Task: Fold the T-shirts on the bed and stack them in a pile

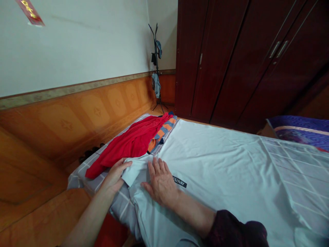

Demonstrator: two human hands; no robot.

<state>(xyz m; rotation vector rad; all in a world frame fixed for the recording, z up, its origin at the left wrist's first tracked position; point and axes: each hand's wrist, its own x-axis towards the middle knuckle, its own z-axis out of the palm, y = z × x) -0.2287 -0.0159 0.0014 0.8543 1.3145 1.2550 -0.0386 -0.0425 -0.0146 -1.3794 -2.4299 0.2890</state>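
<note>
left hand (pixel 115 175) pinching a pale corner, right hand (pixel 160 181) flat

left hand: thumb and fingers closed on the turned-back corner (pixel 133 171) of a pale blue cloth (pixel 221 171). right hand: fingers spread, palm pressed on the same cloth, just beside the corner, near a small black label (pixel 179 181) (lettering too small to read). cloth spread over a grey checked bed sheet (pixel 84 179). ahead of the left hand, a red garment (pixel 128 145) touches a folded orange-and-blue striped cloth (pixel 160 135). beyond, a coat stand (pixel 156 65) near a dark wardrobe (pixel 218 58).
</note>
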